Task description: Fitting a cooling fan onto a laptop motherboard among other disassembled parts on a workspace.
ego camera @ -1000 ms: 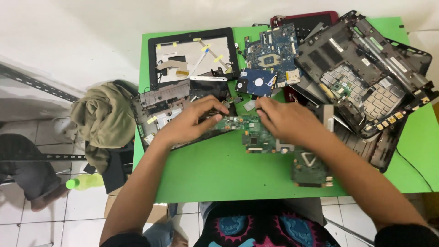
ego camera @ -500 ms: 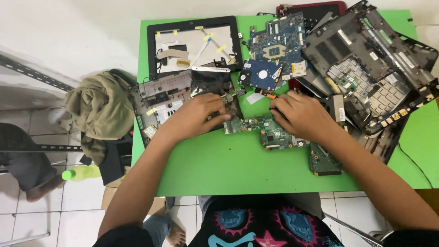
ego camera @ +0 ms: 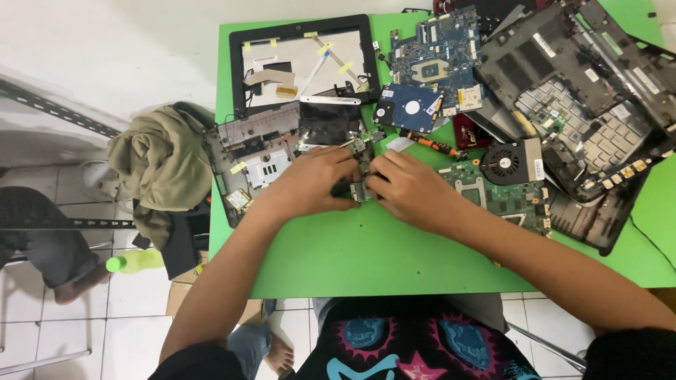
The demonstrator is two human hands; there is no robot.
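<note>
While both hands have drawn together at mid-frame since a second ago, the left hand and right hand now pinch a small circuit board between curled fingers, just above the green counter, left of the motherboard.

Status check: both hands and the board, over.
Left hand and right hand both pinching small circuit board over green table. Orange-handled screwdriver lies just behind, apart.

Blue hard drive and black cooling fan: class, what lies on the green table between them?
In the head view, an orange-handled screwdriver lies between the blue hard drive and black cooling fan.
</note>
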